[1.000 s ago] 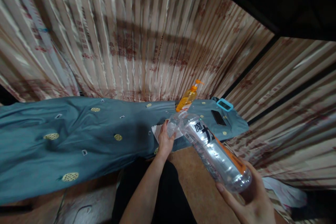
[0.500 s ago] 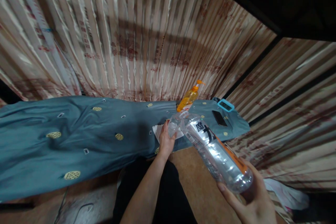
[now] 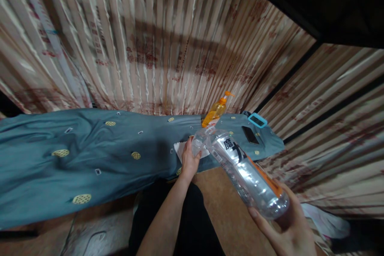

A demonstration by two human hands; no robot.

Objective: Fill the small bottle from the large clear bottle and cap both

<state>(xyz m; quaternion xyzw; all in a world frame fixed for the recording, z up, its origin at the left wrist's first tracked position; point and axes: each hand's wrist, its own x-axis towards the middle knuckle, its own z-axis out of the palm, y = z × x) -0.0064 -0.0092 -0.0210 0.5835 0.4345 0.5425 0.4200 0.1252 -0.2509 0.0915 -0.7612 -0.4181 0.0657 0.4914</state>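
Note:
My right hand [image 3: 288, 220] grips the base end of a large clear plastic bottle [image 3: 243, 168] with a silver and orange label. The bottle is tilted, its neck pointing up and left in the picture. At that neck my left hand [image 3: 190, 158] is closed around a clear plastic cup [image 3: 198, 141]. The bottle's mouth is at the cup's rim; whether they touch, or liquid runs between them, I cannot make out. Under the cup and left hand lies a white paper or cloth [image 3: 179, 148]. Behind the bottle's neck stands a pump bottle [image 3: 215, 113] of orange-yellow liquid.
A blue-green cloth with pineapple prints [image 3: 120, 168] covers the long surface. On its right end lie a dark phone [image 3: 250, 135] and a light-blue framed object [image 3: 257, 120]. Pleated curtains [image 3: 168, 48] hang behind and at the right. White fabric [image 3: 325, 220] lies low at the right.
Almost nothing differs. Both hands, the cup and the tilted bottle keep their places; the view has shifted very slightly.

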